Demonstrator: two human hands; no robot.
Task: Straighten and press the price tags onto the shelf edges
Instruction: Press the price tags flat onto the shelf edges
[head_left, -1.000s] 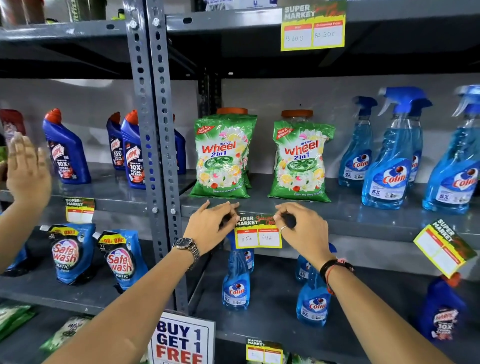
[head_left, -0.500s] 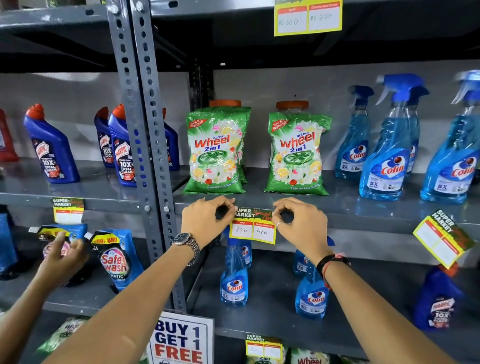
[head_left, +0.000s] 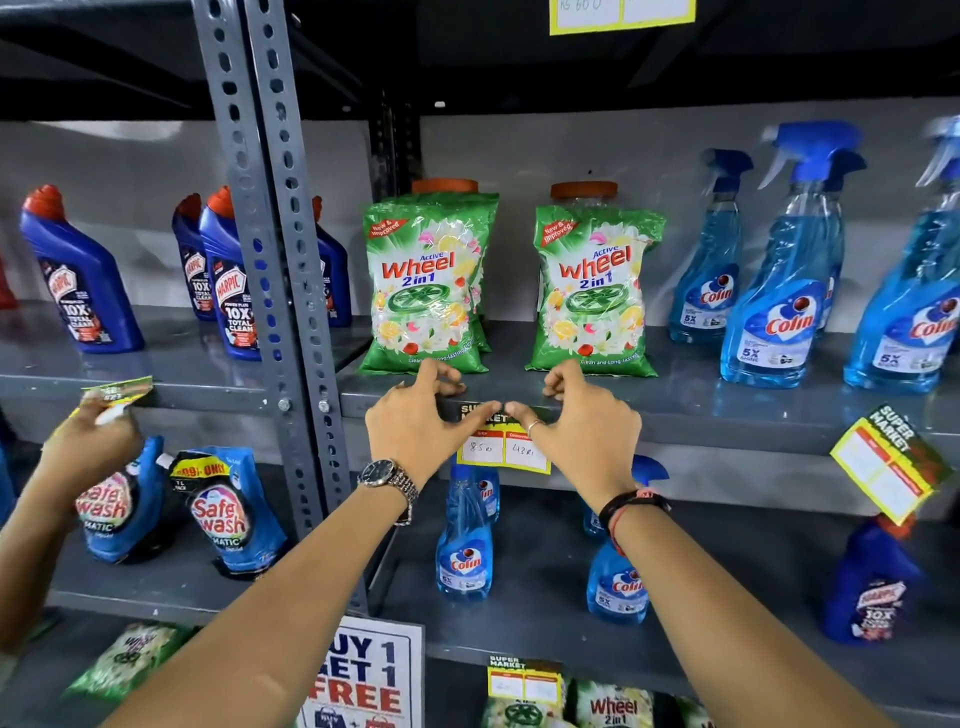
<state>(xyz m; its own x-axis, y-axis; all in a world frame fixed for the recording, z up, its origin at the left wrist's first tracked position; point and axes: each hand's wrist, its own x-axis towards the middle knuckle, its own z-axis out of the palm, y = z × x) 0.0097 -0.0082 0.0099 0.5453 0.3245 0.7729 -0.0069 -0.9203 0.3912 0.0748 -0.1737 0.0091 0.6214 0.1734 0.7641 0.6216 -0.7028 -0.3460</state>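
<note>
Price tag (head_left: 503, 448) pressed, seemingly flat, under both thumbs on shelf edge (head_left: 727, 423)

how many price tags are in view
5: one under both hands, one crooked at right, one cut off on the top shelf, one on the bottom shelf, one at far left. Others may be hidden.

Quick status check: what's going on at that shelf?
Left hand, right hand: thumbs pressing price tag on shelf edge. Crooked tag waits. Nothing blocking.
</note>
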